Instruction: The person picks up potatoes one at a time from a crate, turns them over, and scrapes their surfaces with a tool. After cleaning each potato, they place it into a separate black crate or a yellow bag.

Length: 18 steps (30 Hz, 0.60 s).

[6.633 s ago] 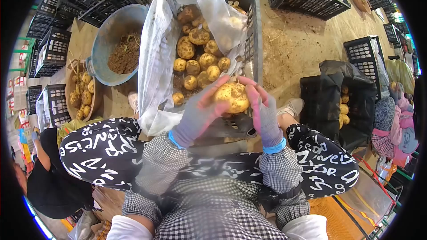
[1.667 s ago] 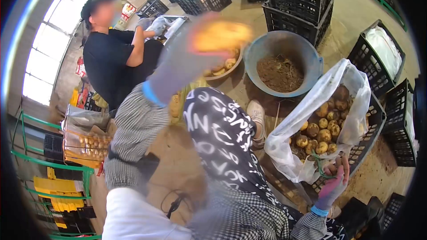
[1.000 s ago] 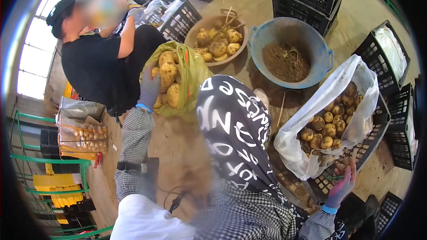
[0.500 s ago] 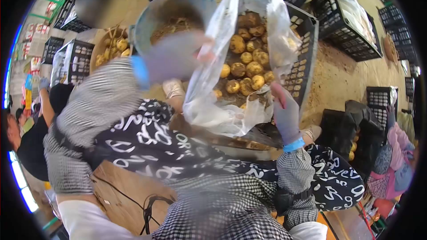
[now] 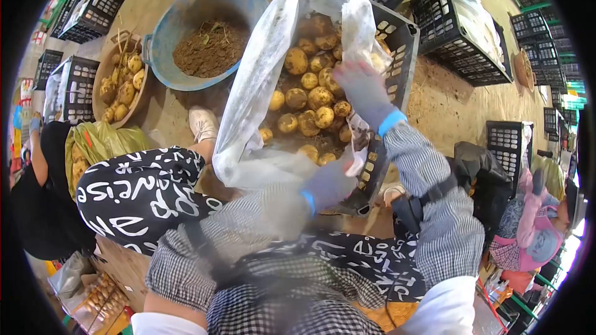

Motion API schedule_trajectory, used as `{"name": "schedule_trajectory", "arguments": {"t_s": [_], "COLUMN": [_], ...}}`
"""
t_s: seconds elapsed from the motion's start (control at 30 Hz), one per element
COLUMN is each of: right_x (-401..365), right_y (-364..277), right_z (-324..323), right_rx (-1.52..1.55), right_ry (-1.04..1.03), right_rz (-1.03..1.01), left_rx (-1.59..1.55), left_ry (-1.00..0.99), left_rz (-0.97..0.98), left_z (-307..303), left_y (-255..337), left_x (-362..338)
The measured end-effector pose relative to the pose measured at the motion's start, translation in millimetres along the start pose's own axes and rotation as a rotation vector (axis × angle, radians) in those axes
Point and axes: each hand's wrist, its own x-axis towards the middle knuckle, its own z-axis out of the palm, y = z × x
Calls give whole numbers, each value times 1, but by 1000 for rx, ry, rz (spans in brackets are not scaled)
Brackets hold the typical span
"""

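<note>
Soil-covered potatoes [image 5: 320, 96] lie inside a translucent plastic bag [image 5: 248, 105] that lines a black plastic crate [image 5: 406, 65] in front of me. My left hand [image 5: 329, 185], in a grey glove with a blue band at the wrist, is closed at the bag's near edge; its fingertips press on the plastic and motion blurs it slightly. My right hand [image 5: 365, 92], gloved alike, reaches over the right side of the potatoes. Its fingers are stretched out, close to the bag's right edge, and I see nothing held in them.
A blue tub [image 5: 161, 68] with soil stands left of the crate, beside a basket [image 5: 102, 96] of potatoes. More black crates [image 5: 465, 31] with white liners stand behind and right. Other people [image 5: 540, 223] sit at both sides. A black bag [image 5: 475, 180] lies at the right.
My left hand has come from the bag's left rim down to its near edge. My right hand has moved from the near right corner farther over the potatoes. The view has shifted.
</note>
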Motion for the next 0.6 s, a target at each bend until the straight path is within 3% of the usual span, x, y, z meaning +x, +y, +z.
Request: {"name": "schedule_trajectory", "arguments": {"t_s": [0.1,0.2,0.23,0.3,0.4,0.5,0.6], "right_x": [0,38,46,41,21,-28,-62], "right_y": [17,23,18,38,93,125,147], "right_z": [43,29,-5,1,-25,-72,-94], "right_rx": [-267,-182,-25,-180,-249,106,241], "right_ry": [-184,-652,-650,-534,-340,-154,88], "right_rz": [-183,85,247,121,26,245,287], "left_rx": [456,499,493,482,416,274,274], "left_ry": [613,561,530,456,487,405,338], "left_rz": [704,578,533,442,609,524,711], "left_z": [20,25,25,27,34,18,21], "left_y": [-70,-62,-58,-57,-87,-37,-49], "left_x": [0,-30,-36,-48,-42,-65,-54]}}
